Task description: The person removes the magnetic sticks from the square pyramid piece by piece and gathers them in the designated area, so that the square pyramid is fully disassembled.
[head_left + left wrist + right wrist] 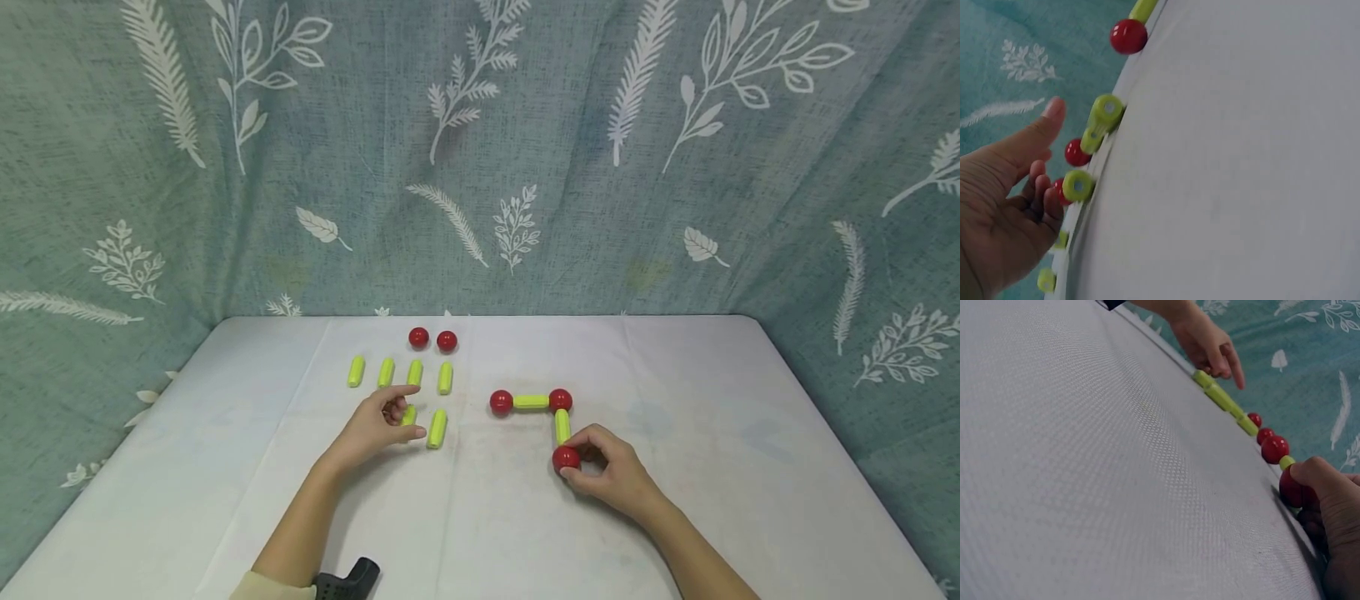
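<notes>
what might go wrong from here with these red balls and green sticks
If the right hand tugs its red ball, the L-shaped chain might come apart. The left hand could nudge the neighbouring green stick. The two loose red balls near the far edge might roll if bumped.

Soft, even light brightened the head view, leaving faint shadows beside the forearms (pixel 303 521) and small glints on the balls (pixel 501 402); both wrist views were dimmer and softer.
</notes>
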Demonstrator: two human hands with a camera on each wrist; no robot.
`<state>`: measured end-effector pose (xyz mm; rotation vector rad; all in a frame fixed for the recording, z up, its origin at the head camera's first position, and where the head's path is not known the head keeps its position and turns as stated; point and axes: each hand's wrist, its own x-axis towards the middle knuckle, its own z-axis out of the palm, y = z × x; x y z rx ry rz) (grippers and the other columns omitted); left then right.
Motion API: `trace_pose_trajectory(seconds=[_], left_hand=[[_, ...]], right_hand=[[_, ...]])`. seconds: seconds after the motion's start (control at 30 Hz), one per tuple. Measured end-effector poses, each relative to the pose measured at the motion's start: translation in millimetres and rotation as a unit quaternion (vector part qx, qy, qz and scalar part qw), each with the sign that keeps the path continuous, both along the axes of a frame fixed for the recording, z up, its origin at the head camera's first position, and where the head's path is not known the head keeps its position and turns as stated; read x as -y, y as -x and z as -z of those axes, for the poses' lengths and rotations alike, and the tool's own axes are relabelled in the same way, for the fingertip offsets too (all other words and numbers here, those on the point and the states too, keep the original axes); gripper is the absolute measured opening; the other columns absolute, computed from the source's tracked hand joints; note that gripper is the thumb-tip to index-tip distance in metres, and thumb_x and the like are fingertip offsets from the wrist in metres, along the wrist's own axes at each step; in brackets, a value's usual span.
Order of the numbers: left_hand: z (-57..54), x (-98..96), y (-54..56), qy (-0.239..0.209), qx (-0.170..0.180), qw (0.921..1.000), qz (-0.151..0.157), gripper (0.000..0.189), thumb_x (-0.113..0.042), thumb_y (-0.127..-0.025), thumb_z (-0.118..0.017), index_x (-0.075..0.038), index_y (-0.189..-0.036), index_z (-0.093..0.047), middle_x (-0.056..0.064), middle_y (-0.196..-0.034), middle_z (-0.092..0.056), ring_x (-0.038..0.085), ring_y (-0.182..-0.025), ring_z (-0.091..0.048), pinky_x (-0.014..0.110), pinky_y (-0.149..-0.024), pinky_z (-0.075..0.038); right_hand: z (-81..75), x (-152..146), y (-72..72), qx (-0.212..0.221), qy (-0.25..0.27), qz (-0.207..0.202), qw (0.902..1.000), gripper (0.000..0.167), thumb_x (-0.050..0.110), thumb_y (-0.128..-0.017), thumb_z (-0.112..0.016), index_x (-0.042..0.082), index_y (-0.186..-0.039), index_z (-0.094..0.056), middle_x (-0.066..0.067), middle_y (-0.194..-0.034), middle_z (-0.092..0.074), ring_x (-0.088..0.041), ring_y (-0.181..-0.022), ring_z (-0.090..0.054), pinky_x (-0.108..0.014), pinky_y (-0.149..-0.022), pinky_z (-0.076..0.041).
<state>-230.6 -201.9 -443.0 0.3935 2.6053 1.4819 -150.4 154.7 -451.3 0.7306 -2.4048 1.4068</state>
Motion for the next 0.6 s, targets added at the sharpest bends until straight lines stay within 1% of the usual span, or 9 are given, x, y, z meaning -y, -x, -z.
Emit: trace_pose_trajectory(seconds=[0.07,0.13,0.3,0.37,0.43,0.53,0.6], left_hand=[[-5.2,-8.7,-0.6,-0.004,-0.005,1.0000,-0.001,0.066,-0.012,-0.073,-0.082,0.003,-0.129,-0.052,0.013,-0.095,-0.048,0.018,-0.079,-0.044,0.021,-0.064,-0.040],[-10.3,-19.3,-1.1,-0.004,-0.007,1.0000,-0.001,0.065,-0.013,-0.073,-0.081,0.001,-0.130,-0.053,0.015,-0.098,-0.049,0.020,-0.082,-0.045,0.022,-0.066,-0.040],[-16.8,-47.2,-0.1,-0.011,-0.003,0.9999,0.003,0.063,-0.017,-0.074,-0.081,-0.004,-0.130,-0.054,0.017,-0.103,-0.051,0.023,-0.087,-0.047,0.022,-0.071,-0.042],[-16.5,-59.3,0.9,-0.014,-0.013,0.9998,0.004,0.061,-0.017,-0.075,-0.081,-0.005,-0.129,-0.056,0.017,-0.104,-0.052,0.024,-0.088,-0.049,0.023,-0.074,-0.044],[-15.9,-71.9,0.9,-0.020,-0.025,0.9995,-0.001,0.060,-0.017,-0.075,-0.081,-0.005,-0.128,-0.057,0.017,-0.105,-0.054,0.026,-0.090,-0.052,0.027,-0.078,-0.046],[-13.2,-91.0,0.4,-0.027,-0.041,0.9987,-0.013,0.058,-0.020,-0.075,-0.080,-0.007,-0.127,-0.058,0.016,-0.111,-0.056,0.027,-0.097,-0.055,0.034,-0.085,-0.048],[-10.3,-102.9,-0.2,-0.031,-0.042,0.9984,-0.024,0.057,-0.023,-0.076,-0.080,-0.007,-0.127,-0.058,0.014,-0.116,-0.056,0.026,-0.104,-0.054,0.039,-0.089,-0.048]], right_hand=[[-0.9,1,-0.2,0.002,-0.001,0.001,1.0000,0.031,-0.009,-0.067,-0.077,-0.001,-0.092,-0.061,-0.008,-0.087,-0.064,-0.020,-0.075,-0.059,-0.031,-0.066,-0.053],[-1.5,1,-0.5,0.005,-0.003,0.003,1.0000,0.031,-0.008,-0.067,-0.077,0.000,-0.092,-0.061,-0.008,-0.087,-0.064,-0.020,-0.076,-0.059,-0.031,-0.066,-0.053],[-1.3,2,-1.0,0.012,0.001,0.004,0.9999,0.031,-0.008,-0.067,-0.077,0.000,-0.092,-0.061,-0.008,-0.086,-0.064,-0.020,-0.075,-0.059,-0.030,-0.066,-0.053],[-1.2,2,-1.0,0.014,0.003,0.002,0.9999,0.031,-0.008,-0.068,-0.077,0.000,-0.093,-0.061,-0.008,-0.087,-0.064,-0.020,-0.076,-0.059,-0.031,-0.066,-0.053],[-0.9,1,-1.1,0.015,0.003,-0.001,0.9999,0.030,-0.008,-0.068,-0.077,-0.001,-0.093,-0.061,-0.009,-0.087,-0.064,-0.020,-0.076,-0.059,-0.031,-0.066,-0.053],[-0.5,1,-0.8,0.014,0.003,-0.001,0.9999,0.030,-0.008,-0.068,-0.077,-0.001,-0.093,-0.061,-0.009,-0.088,-0.064,-0.020,-0.076,-0.059,-0.031,-0.066,-0.053],[-0.2,1,-0.7,0.012,0.004,-0.001,0.9999,0.031,-0.008,-0.068,-0.077,-0.001,-0.093,-0.061,-0.009,-0.088,-0.064,-0.020,-0.076,-0.059,-0.031,-0.066,-0.053]])
